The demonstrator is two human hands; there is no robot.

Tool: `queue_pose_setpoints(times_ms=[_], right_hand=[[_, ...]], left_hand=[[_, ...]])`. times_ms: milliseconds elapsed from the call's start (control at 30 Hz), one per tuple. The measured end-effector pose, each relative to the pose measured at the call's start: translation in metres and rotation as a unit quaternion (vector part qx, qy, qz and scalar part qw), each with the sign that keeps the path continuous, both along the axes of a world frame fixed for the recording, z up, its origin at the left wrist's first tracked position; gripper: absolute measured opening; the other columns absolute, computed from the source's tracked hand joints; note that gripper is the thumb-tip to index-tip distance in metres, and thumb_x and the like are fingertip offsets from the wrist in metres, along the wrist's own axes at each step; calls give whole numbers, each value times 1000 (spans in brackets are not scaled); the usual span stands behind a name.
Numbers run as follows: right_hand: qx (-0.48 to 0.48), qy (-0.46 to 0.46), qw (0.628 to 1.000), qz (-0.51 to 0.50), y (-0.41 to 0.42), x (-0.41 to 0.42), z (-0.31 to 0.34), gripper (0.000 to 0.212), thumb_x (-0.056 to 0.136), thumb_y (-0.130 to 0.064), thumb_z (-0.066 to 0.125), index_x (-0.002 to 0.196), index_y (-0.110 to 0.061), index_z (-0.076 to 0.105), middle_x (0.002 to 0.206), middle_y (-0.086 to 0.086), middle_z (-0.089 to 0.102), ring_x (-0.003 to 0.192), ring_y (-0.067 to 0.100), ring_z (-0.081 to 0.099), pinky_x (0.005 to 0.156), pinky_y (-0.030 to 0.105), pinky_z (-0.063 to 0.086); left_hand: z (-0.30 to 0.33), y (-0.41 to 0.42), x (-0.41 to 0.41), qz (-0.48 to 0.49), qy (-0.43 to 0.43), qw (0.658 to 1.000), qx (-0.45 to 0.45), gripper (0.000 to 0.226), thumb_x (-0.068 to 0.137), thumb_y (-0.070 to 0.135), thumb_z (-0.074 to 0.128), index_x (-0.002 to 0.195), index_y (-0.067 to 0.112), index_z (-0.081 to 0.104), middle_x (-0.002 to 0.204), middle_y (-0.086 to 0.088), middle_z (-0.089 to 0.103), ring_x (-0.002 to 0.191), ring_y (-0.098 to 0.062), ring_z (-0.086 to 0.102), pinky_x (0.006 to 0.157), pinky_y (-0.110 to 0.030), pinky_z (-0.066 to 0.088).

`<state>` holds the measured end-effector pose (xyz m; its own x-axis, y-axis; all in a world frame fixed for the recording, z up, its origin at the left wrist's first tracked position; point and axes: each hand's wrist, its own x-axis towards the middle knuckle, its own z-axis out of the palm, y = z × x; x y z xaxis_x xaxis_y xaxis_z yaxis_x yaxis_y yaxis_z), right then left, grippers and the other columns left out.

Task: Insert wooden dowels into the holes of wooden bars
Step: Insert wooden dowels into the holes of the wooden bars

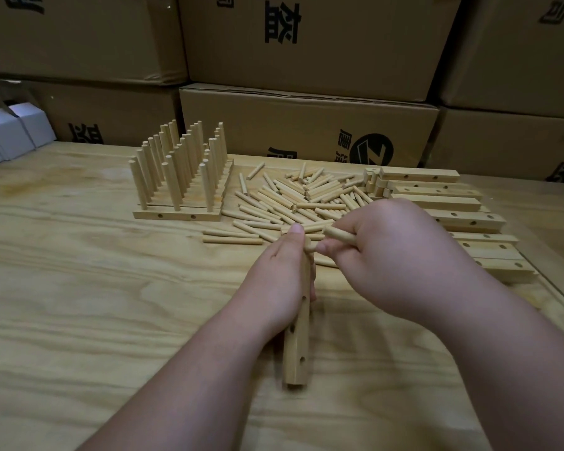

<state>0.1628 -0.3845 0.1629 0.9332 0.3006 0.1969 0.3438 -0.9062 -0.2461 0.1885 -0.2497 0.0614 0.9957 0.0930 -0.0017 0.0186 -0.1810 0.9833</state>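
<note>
Stacked cardboard boxes [306,125] behind a plywood table [79,288].

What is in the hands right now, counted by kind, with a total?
bar: 1, gripped by the left hand
dowel: 1 in plain sight, pinched by the right hand
Total: 2 pieces in hand. The fingers may hide more.

Upside-down Chinese print, "Z" logo on cardboard boxes [306,125]
</note>
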Motion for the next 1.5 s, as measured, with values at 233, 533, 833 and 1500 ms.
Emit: queue_pose_setpoints(times_ms=[233,533,833,1500], right_hand=[[34,-24,999,-32,1,5,-11,38,93,-39,63,58,-24,57,52,-6,50,50,10,46,45,24,26],[145,54,987,-34,-13,17,-18,22,89,-44,69,74,-29,73,49,-7,59,43,5,51,40,22,36],[107,11,994,-27,-9,15,-22,23,91,-41,67,78,-24,75,52,-4,59,50,10,54,44,22,36],[162,26,986,-17,-10,21,-27,25,91,-42,67,71,-30,71,51,-7,59,46,7,51,45,23,38]], left_hand=[[1,-3,0,19,-6,999,26,62,104,60,25,75,21,64,56,3,64,51,-6,58,62,-32,40],[0,-4,0,12,-3,999,30,58,100,62,22,74,24,58,57,4,62,57,-11,58,64,-34,41],[2,-6,1,22,8,999,29,63,99,65,21,71,23,60,50,5,59,51,-9,55,62,-33,39],[6,1,-1,4,3,1000,-26,74,103,64,23,58,17,59,49,2,56,47,-10,53,57,-28,41]])
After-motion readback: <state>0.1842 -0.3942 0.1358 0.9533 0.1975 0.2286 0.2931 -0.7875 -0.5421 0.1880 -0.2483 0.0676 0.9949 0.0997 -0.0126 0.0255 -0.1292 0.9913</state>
